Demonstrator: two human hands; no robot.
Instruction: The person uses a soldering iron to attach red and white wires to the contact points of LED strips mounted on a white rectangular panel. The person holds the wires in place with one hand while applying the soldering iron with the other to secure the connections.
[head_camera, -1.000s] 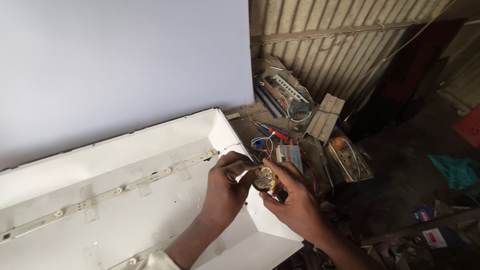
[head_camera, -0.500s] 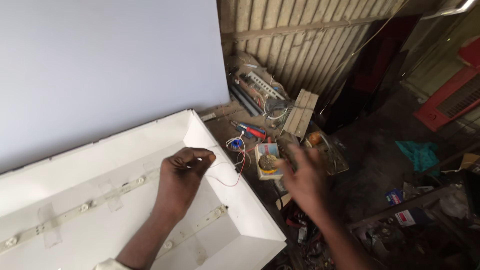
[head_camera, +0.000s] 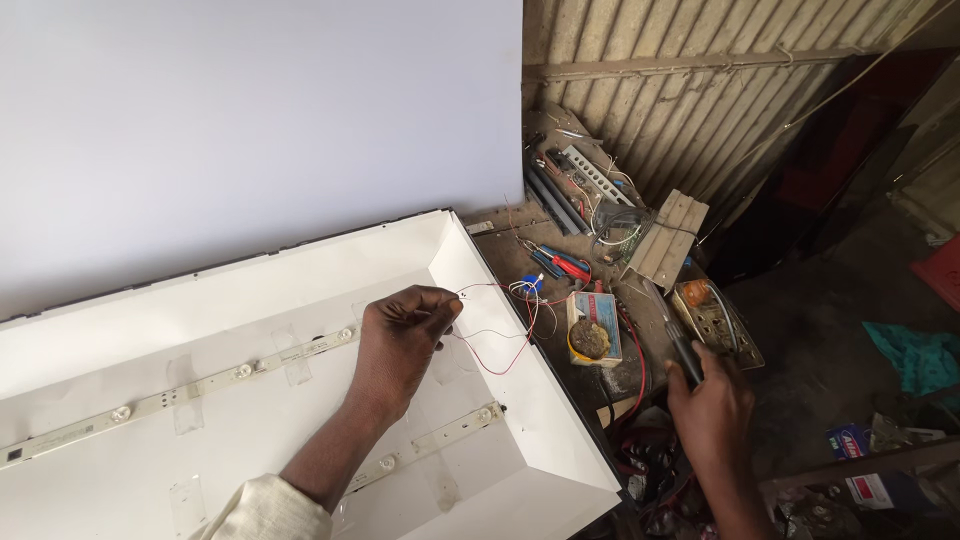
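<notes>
My left hand (head_camera: 402, 335) hovers over a white panel tray (head_camera: 250, 290) and pinches thin red and white wires (head_camera: 500, 345) between thumb and fingers. The wires loop out to the right, toward the tray's rim. My right hand (head_camera: 712, 400) is off the tray to the right, over the cluttered bench, closed around a dark soldering iron (head_camera: 680, 345) that points up and away. A small open tin with brown paste (head_camera: 590, 338) lies between the two hands. Two LED strips (head_camera: 230, 375) run along the tray's bottom, taped down.
A large white sheet (head_camera: 250, 120) leans at the back. The bench at the right holds red-handled pliers (head_camera: 562, 263), a wooden block (head_camera: 665, 240), a bundle of dark rods (head_camera: 550, 200) and loose cables. Corrugated metal wall (head_camera: 700, 90) stands behind; floor clutter lies at lower right.
The hands were together at the tray's right edge with the tin between them. The tin now lies on the bench, my left hand holds wires over the tray, my right hand has moved right.
</notes>
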